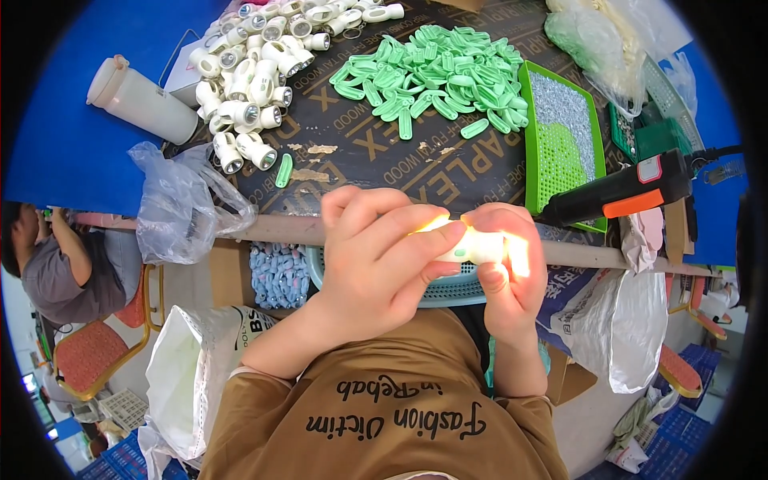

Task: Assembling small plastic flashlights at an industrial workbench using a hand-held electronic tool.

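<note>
My left hand and my right hand both grip a small white flashlight, just in front of the table's near edge. It is lit, and bright light glows at its head between my right fingers and along its upper side. My left fingers wrap the other end and hide much of the body. A small green button shows on its side. Beyond my hands, a loose green plastic piece lies near a heap of white flashlights. A pile of similar green pieces covers the table's middle.
A green tray of small metal parts stands at the right, with a black electric screwdriver with an orange trigger by it. A white bottle and clear plastic bag sit left. Below is a blue basket. Another person sits far left.
</note>
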A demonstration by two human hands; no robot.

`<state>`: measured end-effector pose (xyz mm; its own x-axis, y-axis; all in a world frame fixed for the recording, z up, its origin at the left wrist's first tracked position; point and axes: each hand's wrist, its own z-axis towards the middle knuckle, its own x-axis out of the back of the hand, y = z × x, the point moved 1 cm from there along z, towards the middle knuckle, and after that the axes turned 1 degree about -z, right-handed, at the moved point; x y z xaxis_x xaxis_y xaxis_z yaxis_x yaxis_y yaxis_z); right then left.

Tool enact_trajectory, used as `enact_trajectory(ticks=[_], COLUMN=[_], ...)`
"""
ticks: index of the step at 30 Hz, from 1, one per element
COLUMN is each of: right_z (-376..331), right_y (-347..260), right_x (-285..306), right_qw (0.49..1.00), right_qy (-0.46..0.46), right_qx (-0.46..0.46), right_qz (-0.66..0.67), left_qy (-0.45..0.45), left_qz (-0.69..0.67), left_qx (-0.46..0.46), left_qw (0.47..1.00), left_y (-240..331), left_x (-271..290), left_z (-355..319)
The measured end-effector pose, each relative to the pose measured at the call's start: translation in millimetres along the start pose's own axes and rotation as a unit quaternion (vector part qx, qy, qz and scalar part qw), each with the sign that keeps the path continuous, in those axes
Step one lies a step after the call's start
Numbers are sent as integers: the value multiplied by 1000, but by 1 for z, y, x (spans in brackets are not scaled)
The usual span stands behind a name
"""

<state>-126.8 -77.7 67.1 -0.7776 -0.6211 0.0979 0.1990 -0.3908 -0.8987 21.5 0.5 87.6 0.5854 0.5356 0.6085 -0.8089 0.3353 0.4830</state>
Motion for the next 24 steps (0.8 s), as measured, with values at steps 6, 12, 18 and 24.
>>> enact_trajectory(ticks=[6,12,18,24], right_z=[2,0,2,0], right_y=[16,22,23,-74], right_x=[-9,-18,-17,17], right_qw=[982,981,990,859], right_qy=[63,114,93,288], right_qx=[131,133,91,378], right_qz=[-121,-83,-54,-189], left_qy=[16,49,66,31], left_qz=[-202,-196,-186,-437], left_qx=[72,46,34,235], left_qw=[977,978,980,868], left_y=[4,4,0,-12], left_x=[-25,-38,-37,-35], left_z=[-10,-14,-13,-11])
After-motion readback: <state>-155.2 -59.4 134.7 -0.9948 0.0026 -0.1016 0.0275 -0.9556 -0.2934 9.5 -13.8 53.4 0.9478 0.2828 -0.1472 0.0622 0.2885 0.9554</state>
